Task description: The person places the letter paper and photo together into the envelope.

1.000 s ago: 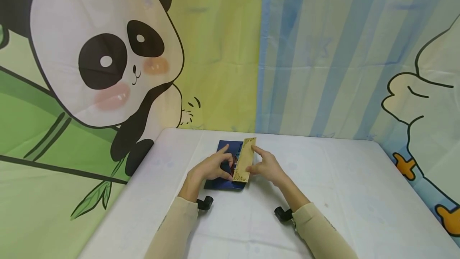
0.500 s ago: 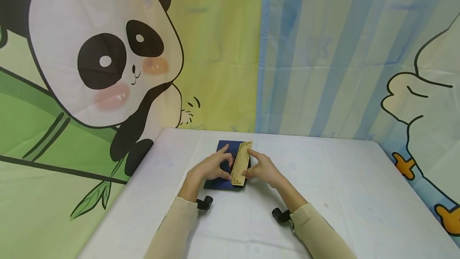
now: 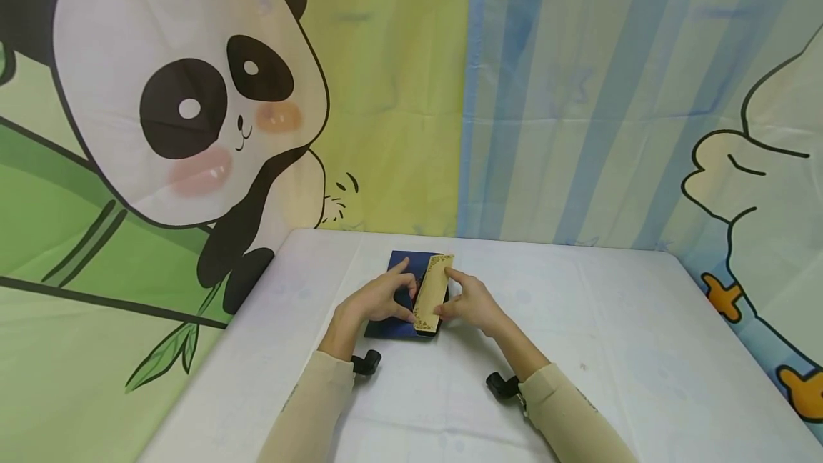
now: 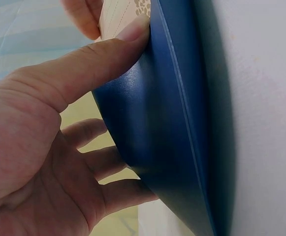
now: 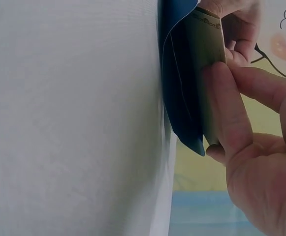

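Observation:
A dark blue folded card [image 3: 406, 261] lies on the white table. Over its right part is a cream strip [image 3: 432, 295] with ornate brown corners, tilted. My left hand [image 3: 382, 297] holds the card from the left; in the left wrist view its thumb lies on the blue flap [image 4: 128, 105] against the cream strip, and the other fingertips go behind the flap. On the other side, my right hand [image 3: 474, 300] pinches the strip's long right edge. In the right wrist view those fingers lie along the strip [image 5: 209, 54], close above the blue sheet [image 5: 182, 98].
White cloth covers the table [image 3: 579, 334]. A printed backdrop with a panda [image 3: 193, 106] and blue stripes stands behind it. Each wrist wears a black camera, one on the left [image 3: 366, 363] and one on the right [image 3: 504, 386].
My right hand has brought the cream strip a little left and nearer, over the print inside the blue card. In the last half second almost nothing moved; the left hand stayed put.

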Demonstrator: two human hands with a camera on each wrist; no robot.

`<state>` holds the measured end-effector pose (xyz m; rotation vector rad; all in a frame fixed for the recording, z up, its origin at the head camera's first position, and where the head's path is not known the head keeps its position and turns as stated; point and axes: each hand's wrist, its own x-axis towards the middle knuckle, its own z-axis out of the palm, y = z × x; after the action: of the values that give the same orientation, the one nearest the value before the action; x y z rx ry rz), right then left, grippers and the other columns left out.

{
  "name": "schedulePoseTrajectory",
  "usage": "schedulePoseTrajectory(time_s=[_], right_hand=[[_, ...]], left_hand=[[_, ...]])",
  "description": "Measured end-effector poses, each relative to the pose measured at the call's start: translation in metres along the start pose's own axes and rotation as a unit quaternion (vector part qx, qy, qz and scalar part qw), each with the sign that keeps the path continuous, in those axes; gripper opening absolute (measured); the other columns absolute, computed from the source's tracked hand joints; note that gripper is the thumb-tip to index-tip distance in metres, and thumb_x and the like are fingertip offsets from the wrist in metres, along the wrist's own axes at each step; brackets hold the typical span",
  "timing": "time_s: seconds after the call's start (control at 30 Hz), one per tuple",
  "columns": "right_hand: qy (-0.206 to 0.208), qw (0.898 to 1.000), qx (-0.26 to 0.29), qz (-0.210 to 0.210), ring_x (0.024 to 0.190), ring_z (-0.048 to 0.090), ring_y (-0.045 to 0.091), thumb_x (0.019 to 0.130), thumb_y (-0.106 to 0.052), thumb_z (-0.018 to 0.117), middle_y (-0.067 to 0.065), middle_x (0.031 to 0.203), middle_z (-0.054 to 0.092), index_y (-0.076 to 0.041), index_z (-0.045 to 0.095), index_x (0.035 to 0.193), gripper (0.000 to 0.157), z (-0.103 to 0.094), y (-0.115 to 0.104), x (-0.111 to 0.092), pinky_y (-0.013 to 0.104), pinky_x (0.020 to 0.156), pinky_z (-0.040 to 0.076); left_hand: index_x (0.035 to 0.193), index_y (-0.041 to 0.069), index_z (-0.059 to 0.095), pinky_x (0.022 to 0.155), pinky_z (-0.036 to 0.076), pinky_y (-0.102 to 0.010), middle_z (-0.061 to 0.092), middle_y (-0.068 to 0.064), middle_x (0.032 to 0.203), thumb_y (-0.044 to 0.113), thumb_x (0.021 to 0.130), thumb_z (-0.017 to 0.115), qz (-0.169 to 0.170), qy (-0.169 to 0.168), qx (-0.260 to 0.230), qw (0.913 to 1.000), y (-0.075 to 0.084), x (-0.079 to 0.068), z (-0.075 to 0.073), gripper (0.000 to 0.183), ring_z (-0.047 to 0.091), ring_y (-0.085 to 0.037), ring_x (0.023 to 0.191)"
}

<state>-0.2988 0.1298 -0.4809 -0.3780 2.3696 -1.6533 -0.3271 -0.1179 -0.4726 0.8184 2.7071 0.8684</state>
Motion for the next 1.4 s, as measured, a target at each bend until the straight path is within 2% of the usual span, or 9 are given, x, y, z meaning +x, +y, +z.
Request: schedulePoseTrajectory(time_s=[0.2,0.57,0.87,1.07,1.4], right_hand=[[0.001,1.000,-0.003,0.002,0.084,0.079,0.024,0.086,-0.005,0.084,0.015,0.091,0.080,-0.002,0.025,0.163,0.097,0.000,0.000,-0.001,0.034,0.080,0.059],[-0.023,1.000,0.009,-0.005,0.084,0.078,0.024,0.087,-0.003,0.082,0.017,0.092,0.080,-0.002,0.022,0.164,0.097,0.006,0.000,-0.002,0.035,0.079,0.060],[-0.033,0.999,0.016,-0.011,0.085,0.078,0.027,0.088,-0.001,0.080,0.019,0.093,0.079,-0.002,0.022,0.164,0.095,0.007,0.002,-0.001,0.042,0.082,0.060],[-0.033,0.999,0.018,-0.004,0.087,0.078,0.028,0.089,-0.001,0.079,0.019,0.091,0.079,-0.002,0.022,0.164,0.095,0.009,0.002,0.003,0.038,0.081,0.060],[-0.030,1.000,0.001,-0.002,0.085,0.078,0.028,0.089,0.000,0.077,0.016,0.089,0.079,-0.002,0.023,0.164,0.092,0.016,-0.001,0.008,0.039,0.082,0.061]], left_hand=[[0.095,0.026,0.058,0.108,0.044,-0.055,0.014,-0.018,0.174,0.029,0.076,0.094,0.005,0.000,0.001,1.0000,0.000,0.001,0.000,0.041,0.036,-0.045,0.152],[0.093,0.026,0.058,0.112,0.042,-0.057,0.014,-0.017,0.174,0.029,0.076,0.094,0.004,0.000,-0.002,1.0000,0.000,0.000,0.000,0.041,0.034,-0.046,0.153],[0.094,0.026,0.058,0.109,0.044,-0.055,0.015,-0.017,0.174,0.029,0.077,0.094,0.003,-0.001,0.002,1.0000,0.000,0.000,0.000,0.040,0.036,-0.045,0.151],[0.093,0.027,0.057,0.111,0.042,-0.057,0.015,-0.018,0.174,0.029,0.076,0.094,0.002,0.002,-0.003,1.0000,0.000,0.000,0.001,0.040,0.035,-0.046,0.152],[0.095,0.025,0.059,0.114,0.039,-0.060,0.016,-0.017,0.174,0.029,0.076,0.094,-0.001,-0.002,-0.004,1.0000,-0.001,0.001,0.001,0.040,0.032,-0.046,0.153]])
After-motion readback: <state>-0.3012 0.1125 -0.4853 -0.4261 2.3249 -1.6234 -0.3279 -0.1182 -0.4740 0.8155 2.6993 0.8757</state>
